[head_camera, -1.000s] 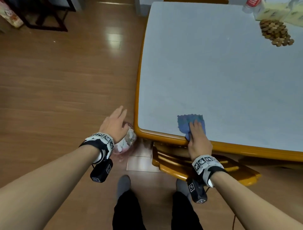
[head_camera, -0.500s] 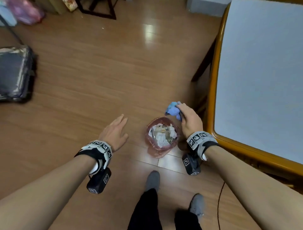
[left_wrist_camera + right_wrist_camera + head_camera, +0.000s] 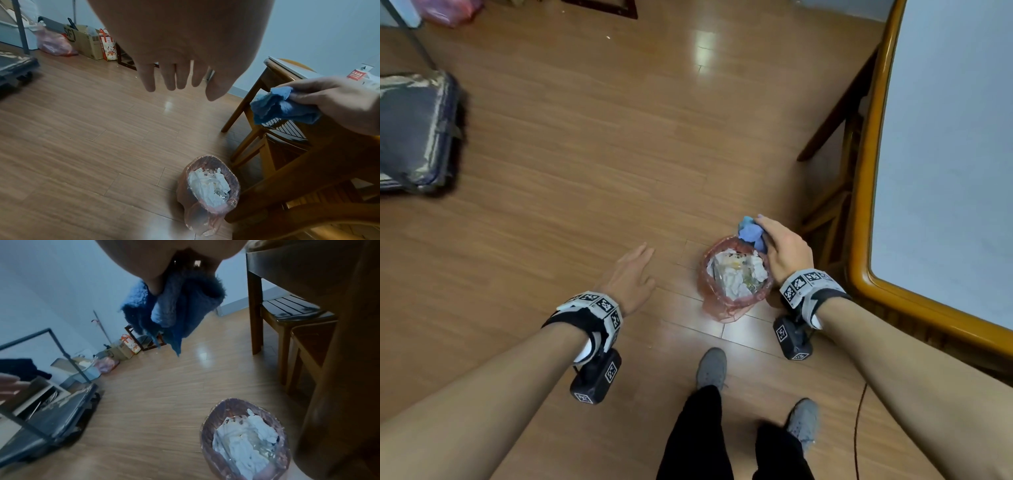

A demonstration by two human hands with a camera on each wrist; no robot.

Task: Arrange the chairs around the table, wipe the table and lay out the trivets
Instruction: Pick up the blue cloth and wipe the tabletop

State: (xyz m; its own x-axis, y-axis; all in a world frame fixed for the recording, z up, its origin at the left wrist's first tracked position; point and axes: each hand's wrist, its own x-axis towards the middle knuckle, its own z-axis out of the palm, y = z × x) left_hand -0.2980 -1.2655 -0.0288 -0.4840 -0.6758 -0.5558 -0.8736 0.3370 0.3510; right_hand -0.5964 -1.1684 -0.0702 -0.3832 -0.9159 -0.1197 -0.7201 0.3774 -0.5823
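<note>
At lower centre of the head view I see my left hand (image 3: 631, 274) with fingers straight, holding nothing. Right of it, my right hand (image 3: 786, 251) grips the bunched blue cloth (image 3: 751, 234) above the lined bin (image 3: 736, 274). Only the right wrist view shows the cloth's hanging corner. The table (image 3: 859, 205) fills the right edge; only the wrist views show the slatted chair (image 3: 292, 309) beneath.

Blue fuzzy cloth (image 3: 751, 235) bunched, hanging above lined bin; wood-rimmed grey table (image 3: 941, 171) at right, chair (image 3: 292, 311) tucked beneath.
</note>
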